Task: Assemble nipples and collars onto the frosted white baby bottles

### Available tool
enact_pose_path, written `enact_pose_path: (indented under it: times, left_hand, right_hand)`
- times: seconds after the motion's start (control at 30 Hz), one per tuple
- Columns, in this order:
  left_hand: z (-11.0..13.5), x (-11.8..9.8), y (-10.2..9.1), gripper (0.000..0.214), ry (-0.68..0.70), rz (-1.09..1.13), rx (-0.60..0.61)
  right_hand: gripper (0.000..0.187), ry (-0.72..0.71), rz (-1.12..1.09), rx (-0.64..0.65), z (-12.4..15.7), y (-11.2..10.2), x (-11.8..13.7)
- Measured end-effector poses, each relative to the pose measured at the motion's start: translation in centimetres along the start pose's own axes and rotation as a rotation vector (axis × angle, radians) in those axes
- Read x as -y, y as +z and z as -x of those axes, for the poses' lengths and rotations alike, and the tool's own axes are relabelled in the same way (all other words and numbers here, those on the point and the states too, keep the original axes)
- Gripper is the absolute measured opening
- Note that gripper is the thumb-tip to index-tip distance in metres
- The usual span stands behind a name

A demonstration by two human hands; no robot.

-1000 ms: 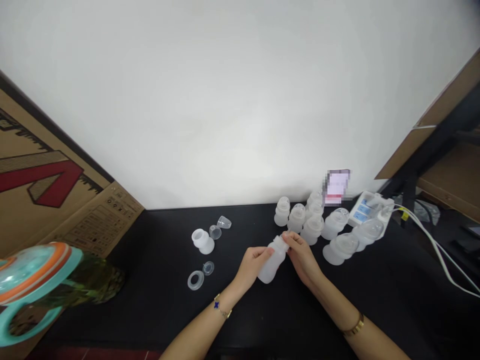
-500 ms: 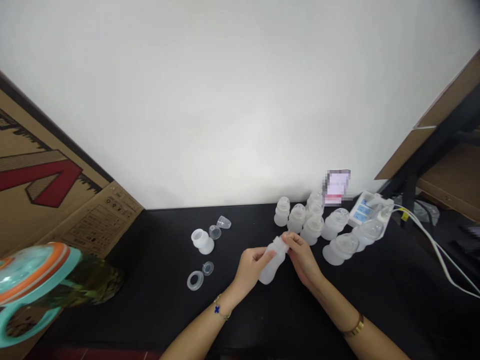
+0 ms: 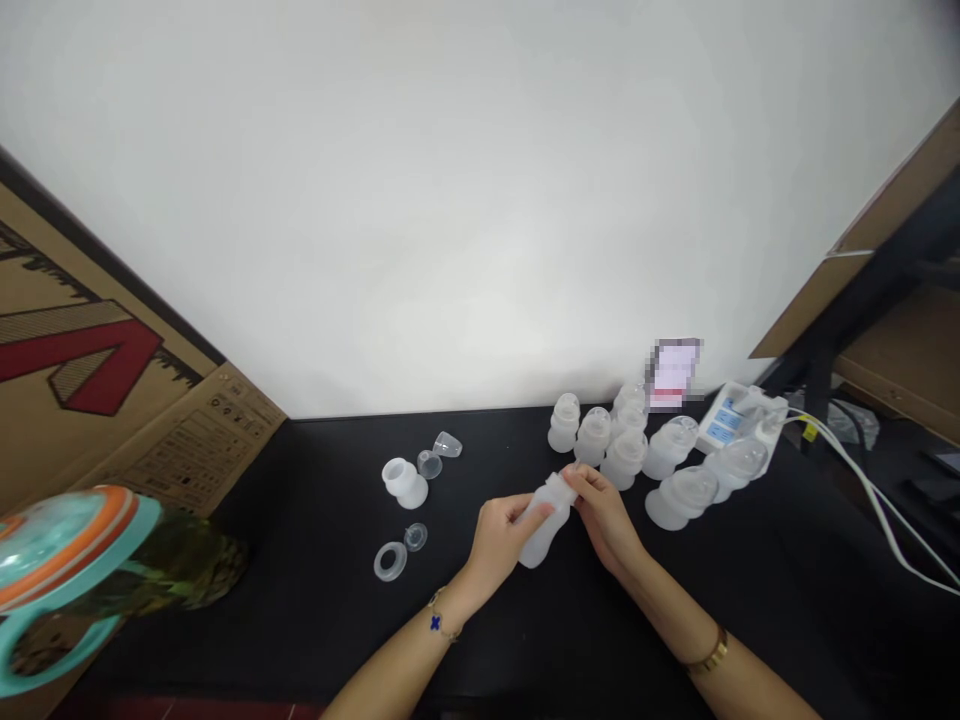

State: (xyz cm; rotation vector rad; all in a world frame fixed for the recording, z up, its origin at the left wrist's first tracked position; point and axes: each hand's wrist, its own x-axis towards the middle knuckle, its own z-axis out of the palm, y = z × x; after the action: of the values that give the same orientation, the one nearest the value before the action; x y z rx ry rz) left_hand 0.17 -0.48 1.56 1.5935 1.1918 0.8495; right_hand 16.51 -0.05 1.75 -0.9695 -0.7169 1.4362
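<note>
A translucent white baby bottle (image 3: 541, 540) is held tilted above the black table, its top pointing up and right. My left hand (image 3: 501, 540) is closed around the bottle's body, thumb along the front. At the upper end, my right hand (image 3: 596, 500) pinches the bottle's neck and top part; its fingers partly hide that end. To the left stands an open small bottle (image 3: 406, 484). Near it lie a clear dome-shaped piece (image 3: 430, 464) and a clear cap (image 3: 448, 445). Closer to me are a ring collar (image 3: 390, 562) and a clear teat (image 3: 415, 537).
Several capped baby bottles (image 3: 623, 460) stand on the right, beyond my right hand. Behind them are a blurred phone (image 3: 673, 375) and a white power strip (image 3: 739, 415) with cables. A large teal-lidded jug (image 3: 82, 550) and a cardboard box (image 3: 210, 430) occupy the left side.
</note>
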Motion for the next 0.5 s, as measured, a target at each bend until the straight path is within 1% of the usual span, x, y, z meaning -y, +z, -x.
enact_pose_path:
  times: [0.17,0.5]
  left_hand:
    - [0.12,-0.37,-0.07,0.054,0.021,-0.04,-0.029]
    - [0.26,-0.35,-0.05,0.052,0.024,-0.087,-0.051]
  right_hand:
    - [0.037,-0.006,-0.007,0.006,-0.1,-0.1,-0.23]
    - [0.036,-0.005,-0.031,0.009,-0.18,-0.24,-0.4]
